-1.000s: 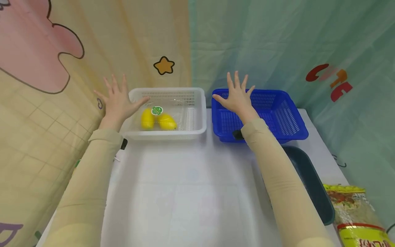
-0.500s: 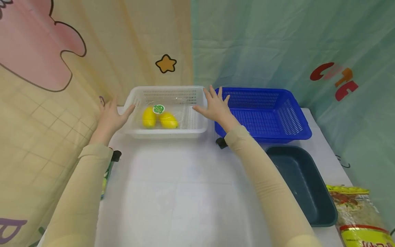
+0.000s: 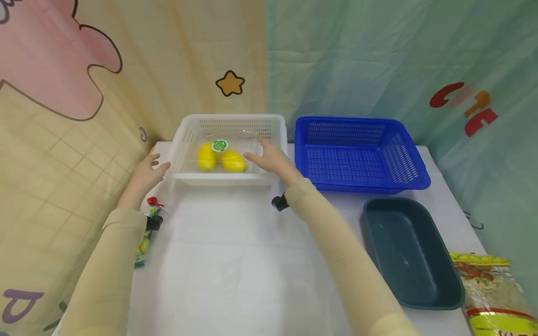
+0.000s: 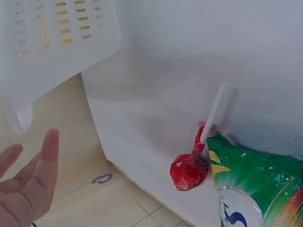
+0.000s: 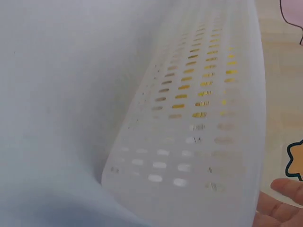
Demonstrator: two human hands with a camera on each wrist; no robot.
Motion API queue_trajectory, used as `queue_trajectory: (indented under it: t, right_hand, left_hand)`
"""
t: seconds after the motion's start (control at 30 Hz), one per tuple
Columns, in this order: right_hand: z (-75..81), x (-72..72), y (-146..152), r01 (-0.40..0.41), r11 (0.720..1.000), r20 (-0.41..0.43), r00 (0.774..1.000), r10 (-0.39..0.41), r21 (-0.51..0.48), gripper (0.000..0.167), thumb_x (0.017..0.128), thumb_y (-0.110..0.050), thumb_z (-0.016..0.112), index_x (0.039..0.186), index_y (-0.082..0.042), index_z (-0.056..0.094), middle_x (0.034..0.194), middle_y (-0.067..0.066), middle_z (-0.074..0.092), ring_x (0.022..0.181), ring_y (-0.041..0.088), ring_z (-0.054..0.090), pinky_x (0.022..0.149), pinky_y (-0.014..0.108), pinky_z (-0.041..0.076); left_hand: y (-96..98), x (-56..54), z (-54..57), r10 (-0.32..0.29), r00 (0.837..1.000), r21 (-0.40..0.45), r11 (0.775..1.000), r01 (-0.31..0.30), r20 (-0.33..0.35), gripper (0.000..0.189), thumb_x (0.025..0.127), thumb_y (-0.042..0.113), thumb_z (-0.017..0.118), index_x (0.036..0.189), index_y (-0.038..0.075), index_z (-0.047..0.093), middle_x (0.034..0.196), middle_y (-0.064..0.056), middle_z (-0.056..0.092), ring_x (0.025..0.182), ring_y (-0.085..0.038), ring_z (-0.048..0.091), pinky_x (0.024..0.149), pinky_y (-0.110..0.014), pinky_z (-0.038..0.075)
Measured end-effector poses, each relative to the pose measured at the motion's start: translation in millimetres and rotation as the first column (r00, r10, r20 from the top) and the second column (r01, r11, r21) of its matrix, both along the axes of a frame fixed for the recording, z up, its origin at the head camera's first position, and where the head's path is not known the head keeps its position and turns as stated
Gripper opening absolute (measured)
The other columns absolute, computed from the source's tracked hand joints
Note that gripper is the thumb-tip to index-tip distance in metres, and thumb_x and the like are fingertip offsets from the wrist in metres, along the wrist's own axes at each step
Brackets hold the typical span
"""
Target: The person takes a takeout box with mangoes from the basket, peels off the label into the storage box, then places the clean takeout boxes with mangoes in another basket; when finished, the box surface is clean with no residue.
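A white plastic basket stands at the back left of the table. In it lies a clear plastic box holding two lemons, with a round green sticker on its lid. My right hand reaches over the basket's right end, thumb and fingers spread near the box; whether it touches the box I cannot tell. Just off the basket's left end is my left hand, loosely bent and holding nothing. Below that hand lie a red-wrapped lollipop and a green packet.
Right of the white basket stands a blue basket. A dark green tub sits in front of it, with a yellow-topped food bag at the right table edge. A printed curtain hangs behind the table.
Both hands have come down. My right hand has moved left, from over the blue basket to the white basket's right end. My left hand has dropped beside the white basket, uncovering the lollipop.
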State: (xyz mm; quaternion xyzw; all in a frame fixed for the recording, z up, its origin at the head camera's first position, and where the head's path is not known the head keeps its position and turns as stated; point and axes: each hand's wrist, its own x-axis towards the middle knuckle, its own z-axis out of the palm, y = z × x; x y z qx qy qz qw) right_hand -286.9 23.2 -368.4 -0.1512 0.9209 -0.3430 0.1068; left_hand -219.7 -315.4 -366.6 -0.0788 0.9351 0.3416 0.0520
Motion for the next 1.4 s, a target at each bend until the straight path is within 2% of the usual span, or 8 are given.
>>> queue_trajectory:
  t: [0.1,0.2,0.3,0.5,0.7,0.97,1.2,1.4]
  right_hand:
    - [-5.6,0.3,-5.1,0.042,0.998,0.058,0.998,-0.039,-0.043,0.082,0.095,-0.053,0.056,0.156,-0.008,0.024,0.157,0.014,0.037,0.141,0.03,0.042,0.116,0.046,0.039]
    - [-7.8,0.9,-9.4,0.086,0.995,0.112,0.99,-0.081,-0.05,0.081,0.095,-0.052,0.057,0.155,-0.006,0.026,0.155,0.017,0.039,0.139,0.031,0.044,0.115,0.046,0.04]
    - [-8.1,1.0,-13.0,0.125,0.991,0.159,0.98,-0.117,-0.041,0.08,0.096,-0.05,0.057,0.154,-0.005,0.027,0.157,0.016,0.035,0.141,0.032,0.041,0.116,0.045,0.038]
    - [-7.3,-0.6,-17.0,0.201,0.978,0.251,0.951,-0.182,-0.049,0.078,0.097,-0.044,0.058,0.155,-0.003,0.025,0.16,0.016,0.03,0.132,0.03,0.049,0.108,0.04,0.048]
    - [-7.9,-1.9,-18.2,0.219,0.973,0.295,0.936,-0.191,-0.067,0.079,0.097,-0.043,0.059,0.154,-0.002,0.024,0.16,0.016,0.03,0.13,0.029,0.05,0.106,0.038,0.05]
    - [-9.8,-2.6,-20.2,0.237,0.969,0.31,0.928,-0.204,-0.072,0.076,0.098,-0.039,0.058,0.154,-0.001,0.023,0.157,0.017,0.034,0.113,0.027,0.057,0.103,0.035,0.051]
    - [-10.7,-5.8,-24.0,0.286,0.954,0.33,0.912,-0.242,-0.093,0.069,0.098,-0.032,0.06,0.148,0.003,0.03,0.148,0.02,0.043,0.106,0.027,0.059,0.091,0.03,0.056]
    - [-5.7,-7.2,-22.9,0.346,0.926,0.368,0.89,-0.271,-0.154,0.059,0.097,-0.033,0.06,0.139,0.004,0.041,0.135,0.018,0.053,0.106,0.029,0.066,0.086,0.032,0.06]
  left_hand:
    - [-4.5,3.0,-4.2,-0.011,1.0,0.043,0.999,0.011,0.016,0.068,0.103,0.029,0.044,0.152,-0.009,0.017,0.145,-0.04,0.036,0.085,-0.027,0.073,0.096,-0.043,0.054]
    - [-9.7,4.6,-8.3,-0.038,0.999,0.074,0.997,0.036,0.022,0.065,0.101,0.021,0.048,0.15,-0.012,0.022,0.138,-0.041,0.042,0.067,0.003,0.064,0.076,-0.018,0.057]
    - [-12.8,5.9,-10.5,-0.067,0.997,0.11,0.992,0.064,0.024,0.062,0.101,0.017,0.049,0.149,-0.014,0.024,0.133,-0.041,0.045,0.064,0.013,0.056,0.066,-0.006,0.05]
    - [-12.2,4.0,-10.3,-0.071,0.997,0.187,0.98,0.062,0.042,0.063,0.1,0.012,0.05,0.15,-0.013,0.02,0.127,-0.038,0.049,0.065,0.014,0.059,0.068,-0.007,0.053]
    - [-9.4,0.4,-6.5,-0.057,0.994,0.236,0.971,0.034,0.093,0.065,0.1,0.008,0.05,0.151,-0.013,0.015,0.129,-0.035,0.043,0.064,0.014,0.059,0.07,-0.009,0.055]
    - [-9.4,-5.3,-4.8,-0.029,0.997,0.232,0.973,0.012,0.072,0.069,0.095,0.018,0.064,0.146,-0.013,0.029,0.111,-0.023,0.05,0.062,0.007,0.063,0.097,-0.032,0.055]
    - [-2.1,-7.4,0.3,-0.008,0.995,0.272,0.962,-0.02,0.102,0.066,0.096,0.004,0.057,0.146,-0.018,0.021,0.109,-0.016,0.041,0.06,0.009,0.059,0.069,-0.01,0.056]
    - [-2.1,-9.6,0.1,-0.015,0.993,0.263,0.965,-0.017,0.119,0.067,0.097,0.001,0.054,0.15,-0.016,0.015,0.116,-0.022,0.038,0.061,0.008,0.057,0.066,-0.008,0.054]
